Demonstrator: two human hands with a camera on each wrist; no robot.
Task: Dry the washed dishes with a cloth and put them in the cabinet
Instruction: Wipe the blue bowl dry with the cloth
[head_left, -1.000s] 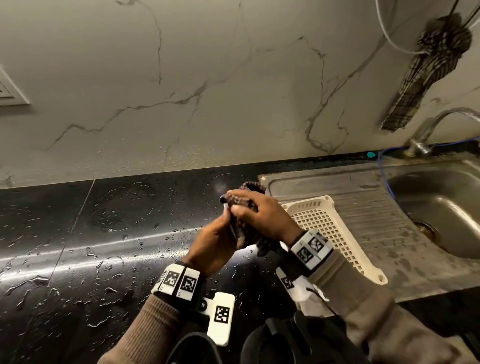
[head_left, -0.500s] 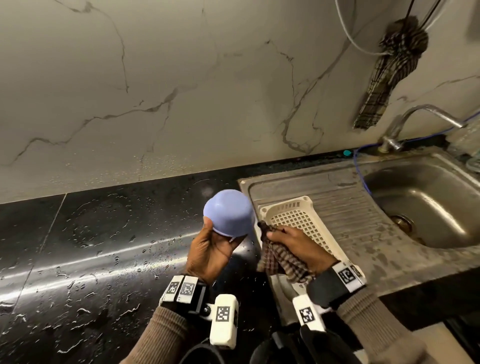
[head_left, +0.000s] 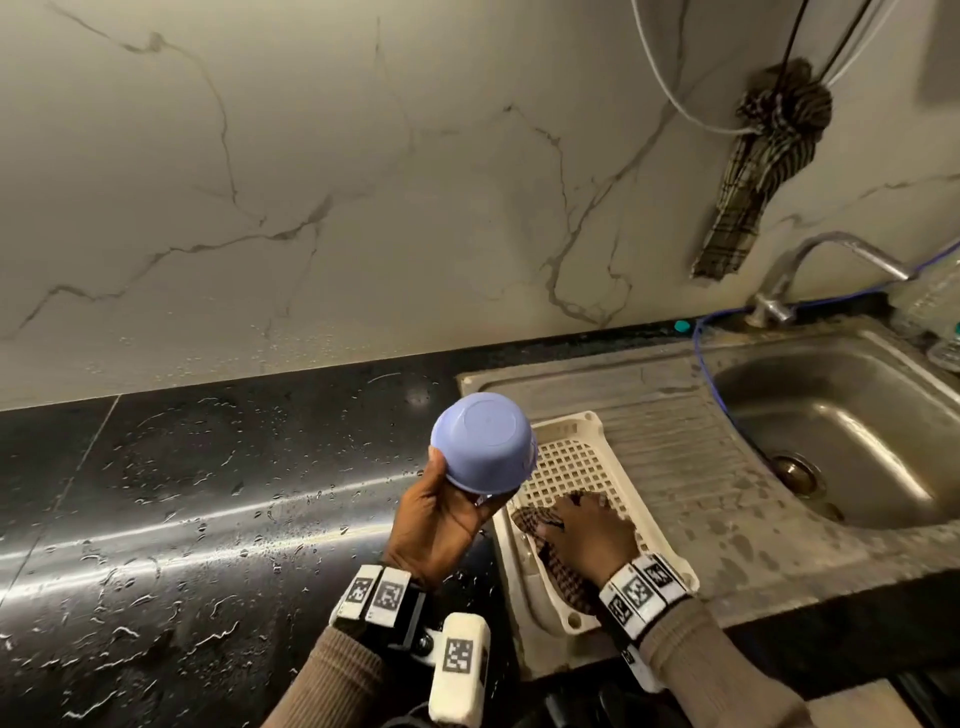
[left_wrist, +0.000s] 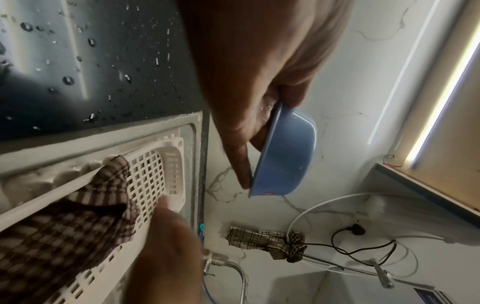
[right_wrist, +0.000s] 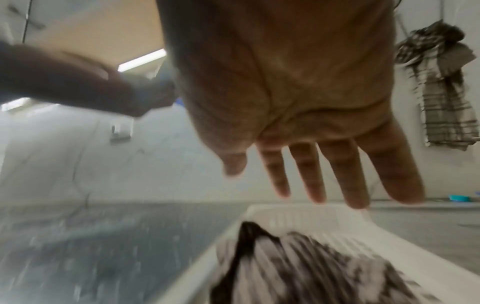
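1. A round, smooth blue plastic bowl (head_left: 485, 444) is held bottom-up by the left hand (head_left: 439, 525), raised above the counter just left of the dish basket's far end; the thumb is laid on the outer wall and the fingers are curled round the rim (left_wrist: 262, 156)
2. The cream plastic dish basket (head_left: 587, 431), rectangular with a square-grid floor, is set on the ribbed steel drainboard (head_left: 691, 467)
3. A crumpled brown-and-white checked cloth (head_left: 540, 525) lies inside the basket at its near end
4. The right hand (head_left: 589, 535) is seen over the cloth, palm down, with fingers (right_wrist: 306, 170) straight and slightly spread; in the blurred right wrist view nothing is gripped, and contact with the cloth cannot be told
5. Left of the basket, the glossy black stone counter (head_left: 208, 493) is beaded with water drops
6. Right of the basket, a steel sink bowl (head_left: 841, 436) and a curved tap (head_left: 810, 260) are seen
7. A second checked cloth (head_left: 753, 166) is hung knotted on the veined marble wall above the tap
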